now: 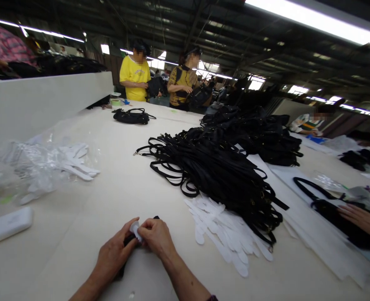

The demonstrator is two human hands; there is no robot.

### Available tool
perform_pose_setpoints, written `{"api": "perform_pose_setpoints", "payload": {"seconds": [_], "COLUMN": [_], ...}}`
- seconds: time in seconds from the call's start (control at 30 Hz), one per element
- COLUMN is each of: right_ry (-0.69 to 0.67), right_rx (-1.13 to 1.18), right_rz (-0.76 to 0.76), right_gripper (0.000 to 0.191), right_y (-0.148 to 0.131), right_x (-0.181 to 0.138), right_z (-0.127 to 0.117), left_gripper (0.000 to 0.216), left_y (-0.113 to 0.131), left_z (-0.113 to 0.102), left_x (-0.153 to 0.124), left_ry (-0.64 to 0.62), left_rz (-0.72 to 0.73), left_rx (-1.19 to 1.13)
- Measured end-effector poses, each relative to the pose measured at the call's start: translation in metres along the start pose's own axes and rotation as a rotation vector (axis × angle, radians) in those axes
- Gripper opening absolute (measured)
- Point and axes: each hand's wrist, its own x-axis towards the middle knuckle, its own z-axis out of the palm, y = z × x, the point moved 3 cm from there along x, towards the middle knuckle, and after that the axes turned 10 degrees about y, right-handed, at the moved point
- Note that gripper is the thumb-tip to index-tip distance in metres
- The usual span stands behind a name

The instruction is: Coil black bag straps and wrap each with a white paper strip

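Low in the middle of the head view, my two hands work close together over the table. My left hand (111, 254) is closed around a black strap (129, 239), most of it hidden by my fingers. My right hand (157, 237) pinches a small white strip (135, 228) with a rounded end, bent against the black strap. Just right of my hands lies a loose fan of white strips (222, 228) with rounded ends. Black straps with metal clips (216, 167) are heaped behind and partly over it.
Black bags (257, 133) are piled farther back, and a single bag (131, 116) lies alone. Clear plastic with white strips (53, 161) and a white case (8, 225) lie left. At right, another person's hand (362, 219) rests on a black bag. Other people stand behind the table.
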Motion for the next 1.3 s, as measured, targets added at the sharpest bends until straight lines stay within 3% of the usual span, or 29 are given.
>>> {"api": "perform_pose_setpoints", "payload": {"seconds": [0.37, 0.8, 1.13, 1.3], "right_ry": [-0.007, 0.028, 0.094, 0.132], "right_rx": [0.003, 0.046, -0.105, -0.255], "right_rz": [0.037, 0.016, -0.091, -0.224], "right_gripper": [0.014, 0.016, 0.019, 0.021], "right_y": [0.003, 0.001, -0.013, -0.018], "right_x": [0.003, -0.002, 0.003, 0.004], "right_z": [0.000, 0.007, 0.005, 0.002], "left_gripper": [0.043, 0.051, 0.051, 0.051], "left_y": [-0.004, -0.014, -0.003, -0.001], "left_z": [0.003, 0.011, 0.006, 0.006], "left_x": [-0.001, -0.003, -0.001, 0.001], "left_ry": [0.047, 0.093, 0.119, 0.110], "left_rz": [0.048, 0.115, 0.182, 0.205], "left_rx": [0.019, 0.006, -0.040, -0.059]}}
